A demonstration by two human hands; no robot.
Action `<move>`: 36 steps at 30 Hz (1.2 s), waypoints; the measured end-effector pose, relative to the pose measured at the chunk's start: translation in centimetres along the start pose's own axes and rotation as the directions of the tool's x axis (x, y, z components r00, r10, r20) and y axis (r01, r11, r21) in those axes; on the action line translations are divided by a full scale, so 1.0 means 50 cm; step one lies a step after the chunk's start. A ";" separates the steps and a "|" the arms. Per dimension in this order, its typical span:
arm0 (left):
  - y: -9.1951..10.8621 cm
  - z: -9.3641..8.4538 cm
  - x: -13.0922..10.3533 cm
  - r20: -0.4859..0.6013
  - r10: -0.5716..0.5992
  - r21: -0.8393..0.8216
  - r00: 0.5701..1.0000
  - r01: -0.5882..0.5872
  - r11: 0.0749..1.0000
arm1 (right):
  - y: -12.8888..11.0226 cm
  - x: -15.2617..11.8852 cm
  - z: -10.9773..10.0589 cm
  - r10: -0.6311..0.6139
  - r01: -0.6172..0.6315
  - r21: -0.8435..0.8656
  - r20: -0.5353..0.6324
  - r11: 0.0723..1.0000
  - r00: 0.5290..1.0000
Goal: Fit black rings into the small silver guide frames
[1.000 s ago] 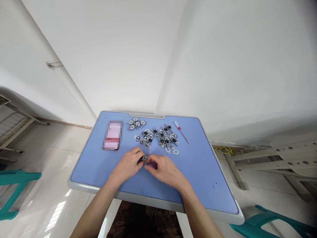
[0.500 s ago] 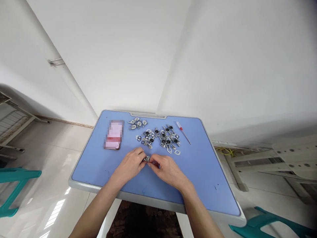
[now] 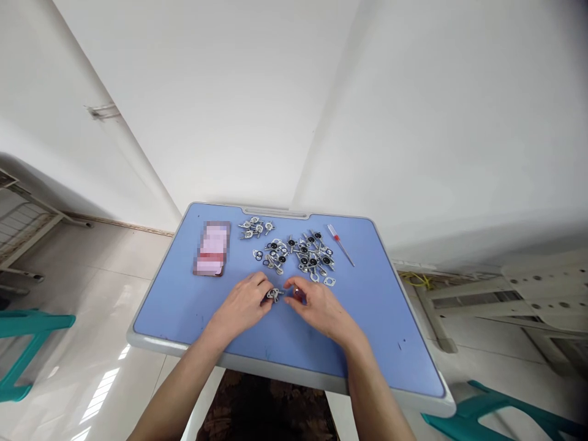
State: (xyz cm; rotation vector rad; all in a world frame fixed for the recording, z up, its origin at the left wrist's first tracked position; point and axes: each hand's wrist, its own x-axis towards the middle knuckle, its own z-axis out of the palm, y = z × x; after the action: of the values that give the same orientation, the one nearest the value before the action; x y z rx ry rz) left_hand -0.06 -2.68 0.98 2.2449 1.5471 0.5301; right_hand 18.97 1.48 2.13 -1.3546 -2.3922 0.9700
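Observation:
Near the middle of the blue table, my left hand (image 3: 245,302) pinches a small metal flange fitting (image 3: 274,295) between thumb and fingers. Just to its right, my right hand (image 3: 316,306) has thumb and forefinger parted, apart from the fitting; its other fingers curl under and are partly hidden. Beyond my hands lies a loose pile of metal fittings with black round caps (image 3: 313,261), mixed with flat flange plates (image 3: 329,282) and black rings (image 3: 266,263). A smaller cluster of metal fittings (image 3: 248,234) sits farther back.
A phone (image 3: 212,248) with a blurred screen lies on the left of the blue table (image 3: 367,331). At the right is a screwdriver (image 3: 340,244) with a clear and red handle. Teal stools (image 3: 34,343) stand on the floor at both sides. A white wall rises behind.
My right hand has drawn slightly right, off the fitting, and its thumb and forefinger have parted. My left hand stays in place with the fitting, which now shows more fully.

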 end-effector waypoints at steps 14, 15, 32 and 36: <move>-0.015 -0.019 -0.002 0.052 -0.028 -0.199 0.998 0.038 0.979 | -0.011 0.000 0.015 0.011 -0.008 -0.103 0.029 0.995 1.000; -0.016 -0.021 -0.002 0.058 -0.027 -0.212 0.998 0.039 0.976 | -0.011 -0.001 0.014 0.016 -0.012 -0.100 0.030 0.995 0.999; -0.005 -0.022 -0.003 0.082 -0.012 -0.153 0.997 0.024 0.988 | -0.007 -0.003 0.020 0.004 -0.002 -0.102 0.019 0.995 1.000; -0.007 -0.020 -0.004 0.077 -0.021 -0.149 0.997 0.033 0.988 | -0.008 -0.003 0.019 0.000 0.002 -0.108 0.015 0.994 1.000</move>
State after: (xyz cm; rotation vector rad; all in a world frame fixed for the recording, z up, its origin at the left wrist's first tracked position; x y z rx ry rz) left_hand -0.88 -2.65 1.68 2.1034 1.4484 0.5304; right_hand 18.32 0.79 1.68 -1.3867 -2.4890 0.8655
